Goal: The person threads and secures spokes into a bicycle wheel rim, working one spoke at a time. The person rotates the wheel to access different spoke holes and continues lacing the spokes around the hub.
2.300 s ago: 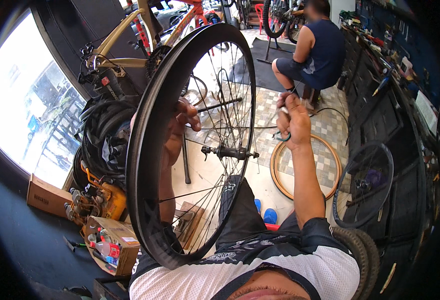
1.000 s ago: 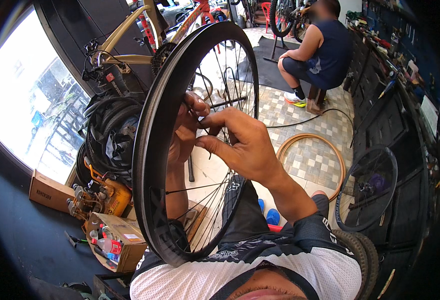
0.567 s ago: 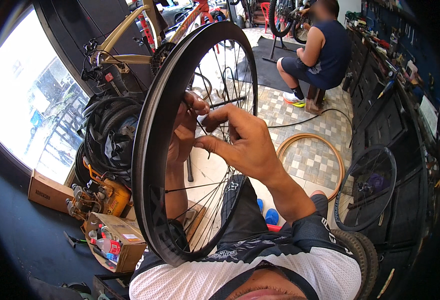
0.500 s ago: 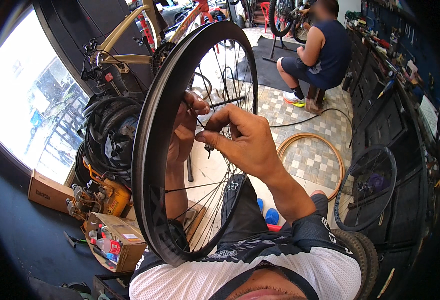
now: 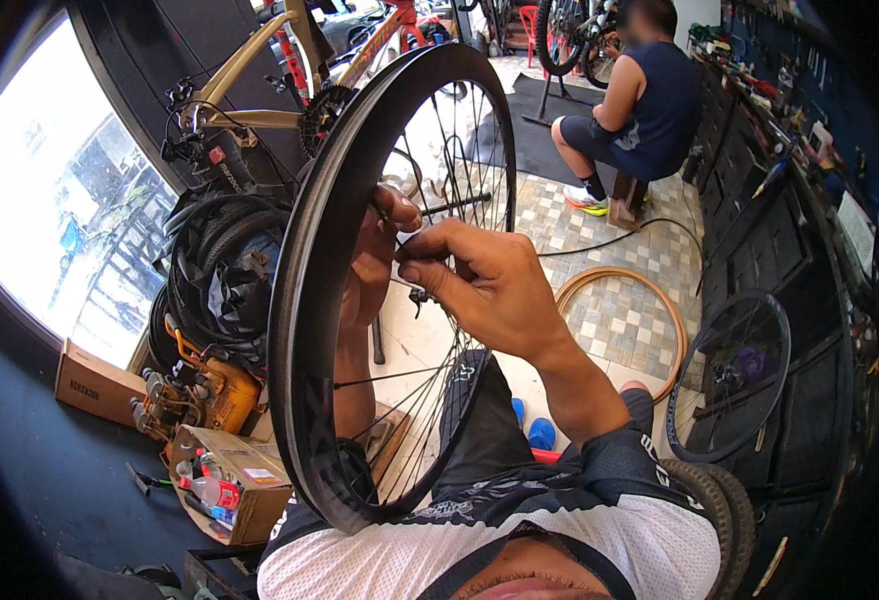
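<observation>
A black bicycle wheel point(image 5: 305, 330) with a deep rim and no tyre stands upright before me, its lower edge near my chest. My left hand point(image 5: 372, 245) reaches inside the rim, fingers curled; the rim hides part of it, and I cannot make out what its fingertips hold. Facing it, my right hand point(image 5: 490, 290) pinches thumb and forefinger together on a thin dark spoke, mostly covered by the fingers. Just below that pinch shows a small black lever point(image 5: 419, 300) near the wheel's middle. Other spokes point(image 5: 390, 382) run toward the lower rim.
On the left are a gold bike frame point(image 5: 245, 80), a heap of tyres point(image 5: 225, 235), a yellow machine point(image 5: 225, 395) and a cardboard box point(image 5: 260, 505) with bottles. Tan tyres point(image 5: 675, 310) and another wheel point(image 5: 782, 380) lie right. Further off, another person point(image 5: 660, 115) sits by a bike.
My right thumb and forefinger have come closer together, and the thumb has moved slightly up. My left fingertips have shifted a little to the right. The wheel has barely moved.
</observation>
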Motion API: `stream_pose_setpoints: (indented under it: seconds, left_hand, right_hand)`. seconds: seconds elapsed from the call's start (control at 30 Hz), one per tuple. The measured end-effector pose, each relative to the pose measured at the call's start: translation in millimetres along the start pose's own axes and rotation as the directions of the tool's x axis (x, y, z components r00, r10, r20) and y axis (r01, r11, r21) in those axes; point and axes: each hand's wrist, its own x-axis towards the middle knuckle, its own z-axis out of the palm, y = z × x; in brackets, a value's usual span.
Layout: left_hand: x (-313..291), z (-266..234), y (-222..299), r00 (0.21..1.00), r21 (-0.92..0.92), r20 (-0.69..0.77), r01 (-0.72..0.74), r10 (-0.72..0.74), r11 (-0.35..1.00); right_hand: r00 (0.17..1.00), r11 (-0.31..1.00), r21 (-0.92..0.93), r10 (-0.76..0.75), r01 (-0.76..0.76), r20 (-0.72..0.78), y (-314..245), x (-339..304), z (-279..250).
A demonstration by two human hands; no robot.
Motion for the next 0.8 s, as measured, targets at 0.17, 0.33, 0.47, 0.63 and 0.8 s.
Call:
stream_pose_setpoints:
  seconds: [0.17,0.33,0.47,0.63,0.8]
  left_hand:
    - [-2,-7,1,1.0,0.047,0.026,-0.01,0.009,0.999]
    - [7,-20,-5,0.979,0.148,0.109,-0.188,0.172,0.971]
    - [11,1,8,0.99,0.24,0.035,-0.14,0.135,0.961]
    - [10,10,26,0.981,0.407,0.134,-0.184,0.141,0.895]
    - [-14,12,40,0.975,0.426,0.131,-0.217,0.177,0.878]
  right_hand:
    - [0.999,0.996,0.087,-0.022,0.024,-0.026,11,-2,2]
    - [0.931,0.966,0.135,0.25,-0.221,-0.266,31,1,-25]
    - [0.95,0.927,0.208,0.307,-0.311,0.055,77,1,-23]
    - [0.976,0.976,0.047,0.213,-0.211,-0.049,55,1,-19]
    - [0.988,0.99,-0.006,0.14,-0.141,-0.063,35,-1,-18]
